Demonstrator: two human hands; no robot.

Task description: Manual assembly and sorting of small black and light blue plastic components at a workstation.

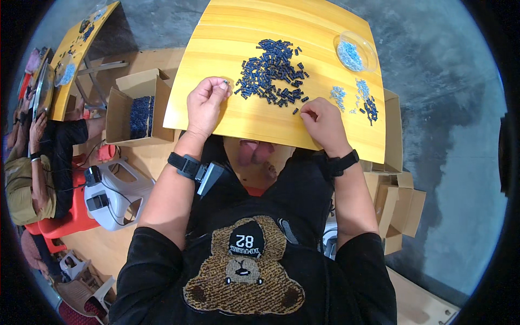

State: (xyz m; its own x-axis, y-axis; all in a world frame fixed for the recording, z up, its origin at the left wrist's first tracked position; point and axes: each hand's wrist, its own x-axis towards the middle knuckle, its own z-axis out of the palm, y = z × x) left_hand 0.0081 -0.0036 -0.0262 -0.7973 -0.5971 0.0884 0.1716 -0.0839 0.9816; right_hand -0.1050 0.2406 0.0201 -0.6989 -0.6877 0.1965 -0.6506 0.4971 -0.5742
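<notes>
Head view: both hands at the pile's near edge

The black pile is heaped on the yellow table, with a loose black piece toward its 5 o'clock side. Clock directions are taken from the pile's middle.

At 8 o'clock, the left hand is raised, knuckles outward, thumb and forefinger pinched on a tiny piece; its other fingers fold into the palm. Its forearm comes up from 7 o'clock, wearing a black strap with a grey box.

At 4 o'clock, the right hand is low over the table, back of the hand up, fingers curled and tips drawn together just beside the loose piece. Whether anything sits between them I cannot tell. That forearm comes from 5 o'clock, with a black wristband.

Farther out are two pale heaps around 3 to 4 o'clock, a small black cluster at 4, and a clear dish of blue bits at 2. A carton stands at 9, off the table.
</notes>
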